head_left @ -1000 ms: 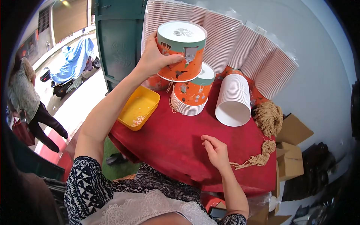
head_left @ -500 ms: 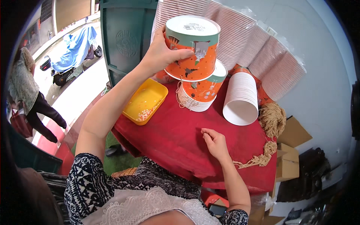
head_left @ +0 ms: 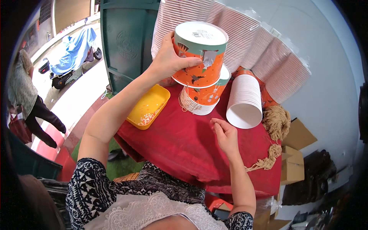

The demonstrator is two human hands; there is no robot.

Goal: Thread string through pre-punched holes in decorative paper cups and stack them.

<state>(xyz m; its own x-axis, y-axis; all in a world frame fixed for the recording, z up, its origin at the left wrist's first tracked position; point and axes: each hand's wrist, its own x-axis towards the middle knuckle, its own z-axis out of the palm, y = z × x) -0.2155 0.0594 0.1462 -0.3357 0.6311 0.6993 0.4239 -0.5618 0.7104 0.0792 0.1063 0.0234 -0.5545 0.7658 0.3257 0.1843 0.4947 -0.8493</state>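
Note:
My left hand point(head_left: 167, 60) grips an upside-down paper bucket point(head_left: 207, 71), orange with a teal band, its white base facing up. Behind and below it, a stack of nested orange and teal buckets point(head_left: 203, 97) stands upside down on the red-covered table point(head_left: 168, 149). Thin beige strings point(head_left: 185, 101) hang down the left side of this stack. Above the table, my right hand point(head_left: 227, 137) has its fingers pinched together; whatever they may hold is too small to make out. A stack of plain white paper buckets point(head_left: 245, 101) lies on its side beyond that hand.
Left of the buckets, a yellow tray point(head_left: 138, 109) contains small pale bits. Beige twine hanks point(head_left: 276, 122) lie along the right edge, near an open cardboard box point(head_left: 293, 165). Tall wrapped bucket stacks point(head_left: 237, 34) line the back. A person point(head_left: 28, 96) is outside at left.
My left hand and the bucket have come down slightly and to the right. My right hand has shifted a little right and up, toward the white stack.

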